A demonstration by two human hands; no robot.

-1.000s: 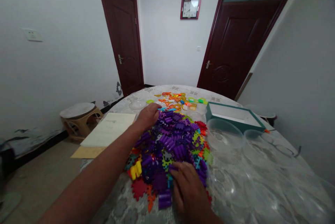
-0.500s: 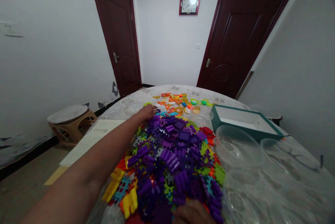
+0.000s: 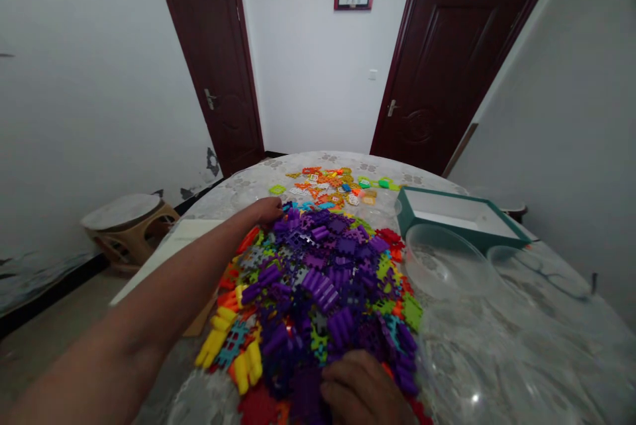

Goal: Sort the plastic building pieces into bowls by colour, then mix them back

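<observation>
A big heap of plastic interlocking pieces (image 3: 322,286), mostly purple with yellow, orange, green and red ones, covers the middle of the round table (image 3: 521,345). My left hand (image 3: 265,211) reaches across to the heap's far left edge and rests against the pieces with its fingers curled; I cannot see what is in them. My right hand (image 3: 365,395) lies on the heap's near edge, knuckles up, fingers bent down into the purple pieces. A smaller scatter of orange and green pieces (image 3: 335,188) lies beyond the heap.
A clear plastic bowl (image 3: 442,266) stands right of the heap, another (image 3: 517,266) further right. Behind them is a teal box lid (image 3: 462,213). A pale board (image 3: 163,256) hangs off the table's left edge. A low stool (image 3: 124,223) stands on the floor by two dark doors.
The view has moved closer over the heap. My left hand slid from the heap's top to its far left edge. My right hand has dropped to the bottom of the picture.
</observation>
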